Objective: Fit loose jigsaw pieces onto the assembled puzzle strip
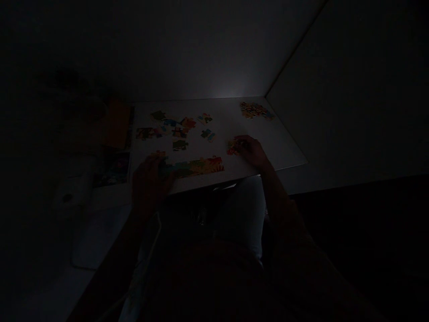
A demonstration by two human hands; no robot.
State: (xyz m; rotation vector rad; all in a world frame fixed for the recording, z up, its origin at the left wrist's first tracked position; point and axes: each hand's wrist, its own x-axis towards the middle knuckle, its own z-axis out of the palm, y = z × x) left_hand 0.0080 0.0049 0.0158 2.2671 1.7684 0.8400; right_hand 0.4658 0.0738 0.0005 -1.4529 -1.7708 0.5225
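Pretty dark in here, so bear with me. There's a white rectangular desk (281,143) pushed up to a pale wall (201,53), with bits of a colourful jigsaw all over it. Along the near edge lies a joined strip of green, yellow and orange puzzle pieces (197,167). The left hand (149,183) is down over the strip's left end, fingers bent a little; too dim for me to tell if it's gripping anything or just resting there.

The right hand (254,152) is off to the right of the strip, fingers curled over a red-and-yellow puzzle piece (231,146). Can't tell whether it's actually pinched or just touched, since the fingertips are lost in shadow.

Behind the strip, toward the left, there's a loose scatter, including a dark green piece (180,145) and an orange piece (188,123). A bit right of those, just apart, sits a green-and-blue piece (208,135). The far right corner has a heap of mixed-colour pieces (256,111), well apart from the strip. Left of the puzzle stuff there's an orange boxy object (117,123), too murky to make out properly.
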